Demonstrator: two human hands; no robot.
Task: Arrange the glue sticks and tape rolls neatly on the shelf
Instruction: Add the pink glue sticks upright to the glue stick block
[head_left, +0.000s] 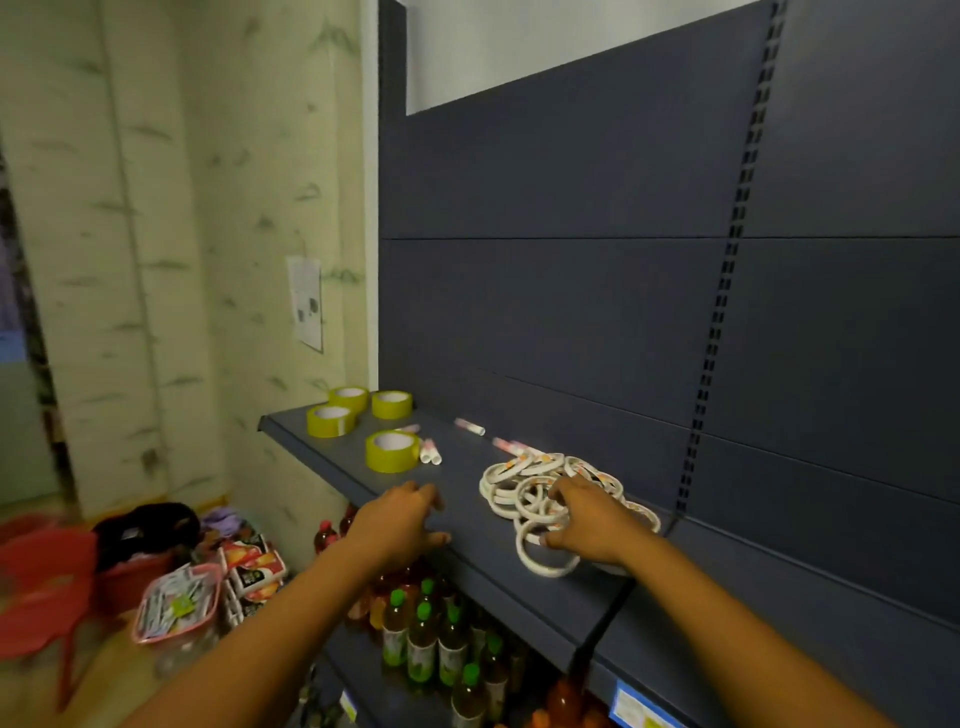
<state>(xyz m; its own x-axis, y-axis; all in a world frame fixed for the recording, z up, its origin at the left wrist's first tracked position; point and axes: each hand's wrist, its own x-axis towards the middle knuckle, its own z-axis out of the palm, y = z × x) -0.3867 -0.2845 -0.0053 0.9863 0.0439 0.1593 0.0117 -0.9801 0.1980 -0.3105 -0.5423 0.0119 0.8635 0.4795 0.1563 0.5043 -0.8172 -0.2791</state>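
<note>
Yellow tape rolls (363, 423): four, lying flat at the left end of the shelf (467, 540), centre-left of the frame; loosely grouped, not in a row.
Glue sticks (470, 427): scattered on their sides between the yellow rolls and the white pile, along the back of the shelf; not yet lined up.
Left hand (400, 522): centre of frame, fingers loosely spread over a bare part of the shelf; holds nothing, probably ready to receive or steady items.
White tape rolls (524, 488): tangled, overlapping heap, right of centre.
Right hand (584, 519): fingers curled down onto the heap, apparently gathering rolls; exact grip cannot be told.
</note>
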